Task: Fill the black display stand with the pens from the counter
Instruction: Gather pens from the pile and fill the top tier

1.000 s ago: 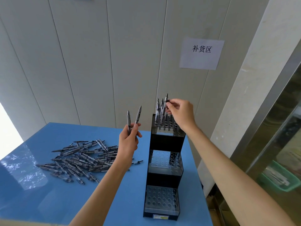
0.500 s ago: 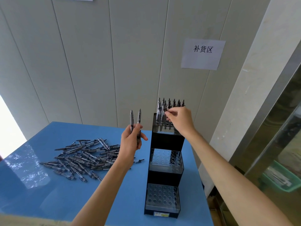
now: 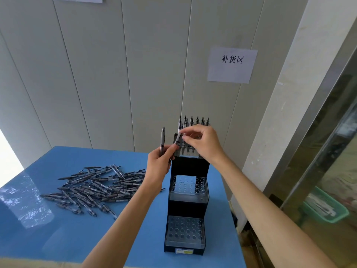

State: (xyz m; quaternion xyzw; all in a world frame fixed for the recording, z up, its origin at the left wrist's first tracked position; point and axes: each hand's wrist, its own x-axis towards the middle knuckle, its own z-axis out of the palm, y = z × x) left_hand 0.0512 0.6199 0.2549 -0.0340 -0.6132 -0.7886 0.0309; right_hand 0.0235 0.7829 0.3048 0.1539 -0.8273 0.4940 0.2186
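The black display stand point(image 3: 188, 192) is standing upright on the blue counter point(image 3: 58, 238), stepped in three tiers so that each bank of holes sits lower and nearer the person than the one behind it. Its top tier is already carrying a row of pens point(image 3: 194, 120) standing with their clicker ends up, while the middle tier point(image 3: 188, 185) and the bottom tier point(image 3: 184, 232) are showing only bare holes, so the filling is probably running from the back tier forward, which keeps later pens from getting in the way of the reach. Just left of the stand's top tier, the left hand point(image 3: 159, 167) is closed around one upright pen point(image 3: 162, 141) and is offering a second, tilted pen point(image 3: 178, 139) toward the stand; it seems to be serving as a small magazine, so the other hand need not travel to the pile each time. The right hand point(image 3: 202, 144), directly in front of the top tier, is pinching its thumb and fingertips together at the upper end of that tilted pen, apparently taking it over for insertion; whether the pinch has fully taken the pen's weight I cannot tell. Well to the left of the stand, the loose pile of pens point(image 3: 94, 187) is lying scattered on the counter, so most of the job is remaining. Behind the stand, a paper sign point(image 3: 231, 64) is hanging on the panelled wall.
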